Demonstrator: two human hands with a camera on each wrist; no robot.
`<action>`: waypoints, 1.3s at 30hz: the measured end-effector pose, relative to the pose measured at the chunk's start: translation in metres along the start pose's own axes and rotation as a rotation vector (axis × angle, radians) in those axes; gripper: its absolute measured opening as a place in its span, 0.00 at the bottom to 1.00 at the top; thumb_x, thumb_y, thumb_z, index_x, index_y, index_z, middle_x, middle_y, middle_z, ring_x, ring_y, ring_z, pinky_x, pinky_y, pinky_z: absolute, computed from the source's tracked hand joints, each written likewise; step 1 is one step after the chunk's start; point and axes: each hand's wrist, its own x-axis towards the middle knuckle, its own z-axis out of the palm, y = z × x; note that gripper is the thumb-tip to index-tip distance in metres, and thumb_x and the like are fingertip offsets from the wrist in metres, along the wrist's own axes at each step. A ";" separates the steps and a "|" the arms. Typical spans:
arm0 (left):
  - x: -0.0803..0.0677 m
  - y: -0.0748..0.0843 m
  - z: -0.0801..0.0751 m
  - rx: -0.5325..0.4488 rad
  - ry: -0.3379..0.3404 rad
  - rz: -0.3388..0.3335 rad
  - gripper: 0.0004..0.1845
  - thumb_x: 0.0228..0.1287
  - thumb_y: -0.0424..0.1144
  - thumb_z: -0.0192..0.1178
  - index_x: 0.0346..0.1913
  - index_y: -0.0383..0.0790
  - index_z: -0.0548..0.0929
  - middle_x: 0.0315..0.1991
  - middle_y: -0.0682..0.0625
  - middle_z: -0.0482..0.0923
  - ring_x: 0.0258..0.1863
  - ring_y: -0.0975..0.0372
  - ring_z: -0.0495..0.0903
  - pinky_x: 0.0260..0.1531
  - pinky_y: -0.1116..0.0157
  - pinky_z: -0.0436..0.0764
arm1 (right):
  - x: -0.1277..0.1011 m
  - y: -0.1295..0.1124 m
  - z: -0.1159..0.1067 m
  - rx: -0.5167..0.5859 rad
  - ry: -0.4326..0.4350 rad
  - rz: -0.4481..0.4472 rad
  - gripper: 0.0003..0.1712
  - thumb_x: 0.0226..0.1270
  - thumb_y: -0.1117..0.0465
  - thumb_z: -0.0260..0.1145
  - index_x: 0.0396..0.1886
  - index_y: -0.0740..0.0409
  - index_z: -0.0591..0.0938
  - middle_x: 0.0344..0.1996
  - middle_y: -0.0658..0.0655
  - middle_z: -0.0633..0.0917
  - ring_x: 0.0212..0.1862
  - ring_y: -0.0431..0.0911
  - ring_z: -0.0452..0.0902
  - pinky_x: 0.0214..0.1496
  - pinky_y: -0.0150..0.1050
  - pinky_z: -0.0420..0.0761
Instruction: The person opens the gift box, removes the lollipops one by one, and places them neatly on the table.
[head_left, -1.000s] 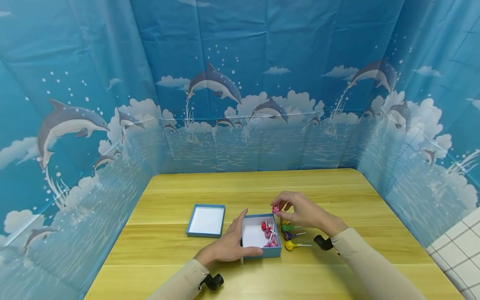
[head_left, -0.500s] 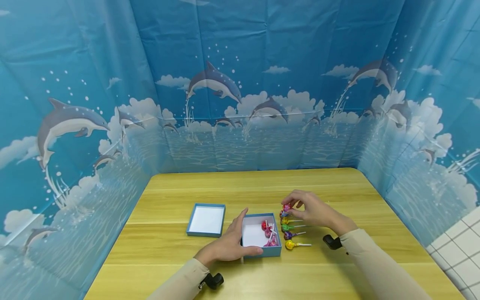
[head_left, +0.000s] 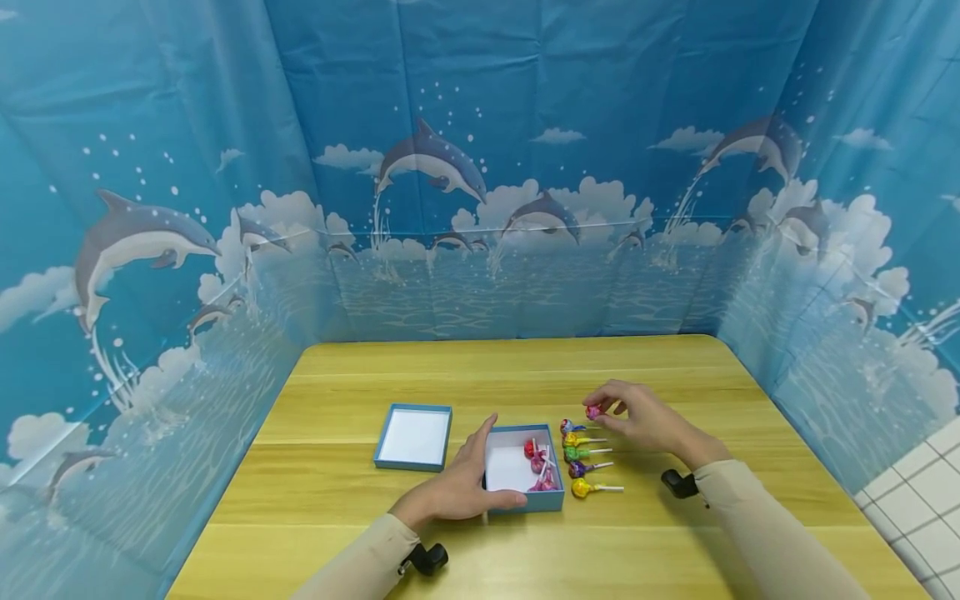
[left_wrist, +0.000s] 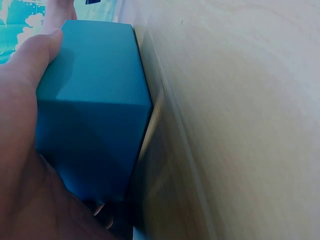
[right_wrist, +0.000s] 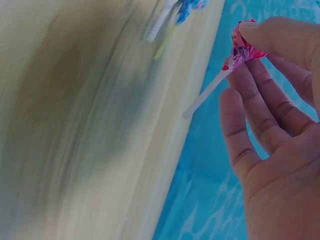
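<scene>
My right hand (head_left: 651, 423) pinches a pink-red wrapped lollipop (head_left: 593, 412) by its head, just above the far end of a column of lollipops. In the right wrist view, the white stick of the held lollipop (right_wrist: 243, 47) slants down and away from the thumb and fingertips. A blue open box (head_left: 543, 502) stands left of the column, with several red and pink lollipops (head_left: 537, 461) inside on its right side. My left hand (head_left: 457, 487) holds this box at its near left corner, the thumb along the front wall (left_wrist: 95, 65) and the fingers along the left side.
On the table, the column runs from a blue lollipop (head_left: 570, 426) through yellow and green (head_left: 573, 454) and purple ones to a nearer yellow lollipop (head_left: 581, 487), sticks pointing right. A blue-rimmed white lid (head_left: 412, 437) lies left of the box. Dolphin-print curtains (head_left: 525, 292) border the table.
My right hand has carried the pink-red lollipop rightward from above the box's far right corner to beyond the column's far end. The left hand stays on the box.
</scene>
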 end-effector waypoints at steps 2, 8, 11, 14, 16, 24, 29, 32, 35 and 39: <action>0.000 0.000 0.000 0.000 0.002 0.005 0.74 0.71 0.74 0.76 0.98 0.65 0.30 0.98 0.33 0.45 0.95 0.34 0.53 0.85 0.27 0.69 | -0.001 0.003 0.000 0.006 0.003 0.015 0.13 0.84 0.64 0.77 0.62 0.55 0.93 0.54 0.51 0.95 0.52 0.44 0.91 0.55 0.48 0.92; 0.001 -0.001 0.000 0.002 0.007 0.009 0.73 0.71 0.73 0.76 0.98 0.65 0.30 0.97 0.33 0.46 0.95 0.34 0.55 0.85 0.28 0.70 | -0.005 0.016 0.000 0.017 -0.008 0.045 0.13 0.85 0.63 0.76 0.63 0.58 0.93 0.55 0.52 0.95 0.53 0.46 0.91 0.54 0.40 0.91; 0.001 -0.001 0.000 0.001 0.007 0.014 0.73 0.72 0.72 0.76 0.98 0.65 0.30 0.97 0.33 0.46 0.95 0.34 0.55 0.85 0.27 0.69 | -0.007 0.024 0.001 0.025 -0.010 0.051 0.13 0.84 0.64 0.76 0.63 0.59 0.93 0.54 0.53 0.95 0.53 0.45 0.91 0.53 0.39 0.92; 0.002 -0.001 0.000 0.005 0.006 0.014 0.73 0.72 0.72 0.76 0.98 0.64 0.30 0.97 0.32 0.46 0.95 0.34 0.56 0.85 0.27 0.69 | -0.009 0.031 0.001 0.034 -0.017 0.056 0.13 0.83 0.66 0.77 0.62 0.61 0.94 0.53 0.54 0.96 0.52 0.45 0.91 0.53 0.38 0.93; 0.002 -0.001 0.000 0.007 0.005 0.012 0.73 0.71 0.72 0.76 0.98 0.64 0.30 0.97 0.32 0.46 0.94 0.33 0.56 0.85 0.27 0.69 | -0.010 0.034 0.002 0.037 -0.025 0.072 0.13 0.83 0.66 0.77 0.61 0.60 0.94 0.54 0.54 0.96 0.53 0.45 0.91 0.53 0.37 0.93; 0.001 -0.002 0.001 0.010 0.007 0.004 0.73 0.71 0.73 0.76 0.97 0.66 0.29 0.97 0.33 0.46 0.94 0.33 0.56 0.84 0.28 0.71 | -0.013 0.038 0.003 0.025 -0.064 0.101 0.13 0.82 0.67 0.77 0.61 0.59 0.94 0.53 0.54 0.96 0.52 0.45 0.92 0.55 0.43 0.95; 0.001 -0.001 0.001 0.008 0.008 0.003 0.73 0.71 0.73 0.76 0.97 0.68 0.28 0.97 0.32 0.45 0.95 0.32 0.54 0.84 0.27 0.70 | -0.015 0.040 0.003 0.031 -0.079 0.094 0.13 0.82 0.69 0.76 0.61 0.60 0.94 0.51 0.54 0.96 0.51 0.44 0.91 0.54 0.44 0.95; 0.001 -0.001 0.001 0.004 0.008 0.004 0.73 0.71 0.73 0.76 0.97 0.69 0.28 0.98 0.33 0.44 0.95 0.32 0.53 0.85 0.26 0.69 | -0.016 0.040 0.004 0.031 -0.083 0.117 0.14 0.82 0.69 0.76 0.62 0.59 0.94 0.51 0.53 0.95 0.51 0.43 0.91 0.55 0.43 0.94; 0.000 -0.001 0.001 0.001 0.006 0.004 0.73 0.71 0.73 0.76 0.97 0.69 0.28 0.98 0.33 0.44 0.95 0.32 0.52 0.85 0.26 0.68 | -0.017 0.041 0.004 0.029 -0.088 0.121 0.15 0.81 0.69 0.77 0.63 0.58 0.94 0.51 0.52 0.95 0.52 0.44 0.90 0.55 0.43 0.94; 0.000 0.000 0.001 -0.002 0.009 0.000 0.73 0.71 0.73 0.76 0.97 0.69 0.28 0.98 0.33 0.43 0.96 0.32 0.51 0.85 0.26 0.67 | -0.018 0.041 0.004 0.038 -0.093 0.118 0.17 0.81 0.69 0.77 0.64 0.60 0.93 0.52 0.53 0.94 0.53 0.46 0.90 0.56 0.44 0.94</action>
